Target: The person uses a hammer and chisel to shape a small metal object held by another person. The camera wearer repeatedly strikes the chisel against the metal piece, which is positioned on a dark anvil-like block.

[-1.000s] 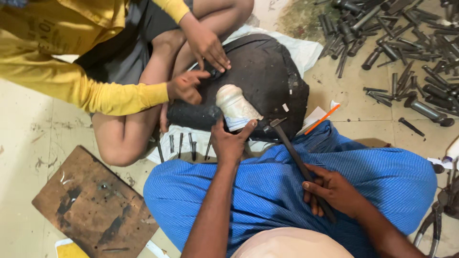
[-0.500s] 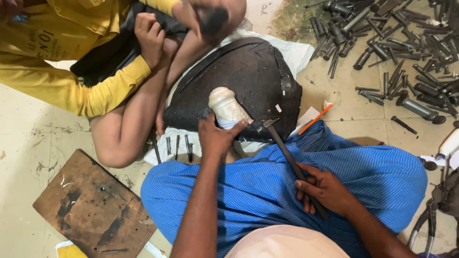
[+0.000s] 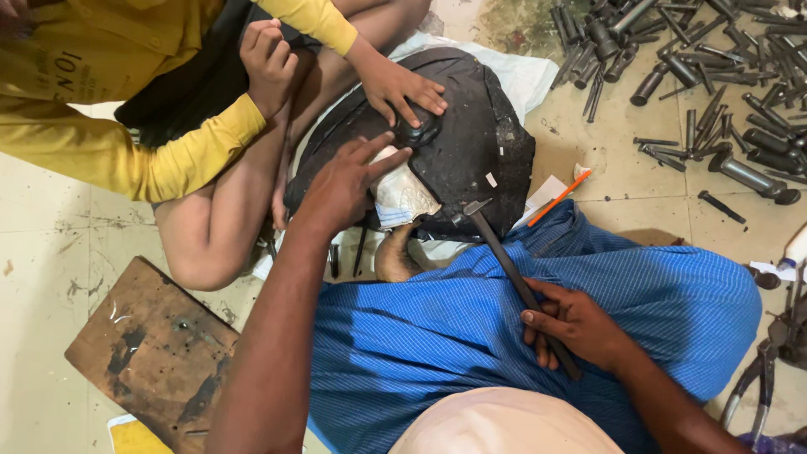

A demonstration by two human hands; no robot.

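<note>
Black rubber piece (image 3: 471,143), centre frame: co-worker's hand (image 3: 395,84) presses it beside left hand (image 3: 340,189), half-open on a white container (image 3: 403,197); right hand (image 3: 572,324) grips hammer (image 3: 513,273), so a strike risks fingers.

A floor-level repair workshop: metal sockets and bolts (image 3: 714,76) strewn over stained floor tiles (image 3: 50,277) beside pliers (image 3: 769,370).

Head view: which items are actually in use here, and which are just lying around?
In use:
- black rubber piece, pressed by the co-worker's hand
- white wrapped object, under the left hand
- hammer, gripped in the right hand

Lying about:
- metal rods and sockets
- orange pencil
- wooden board
- pliers
</note>
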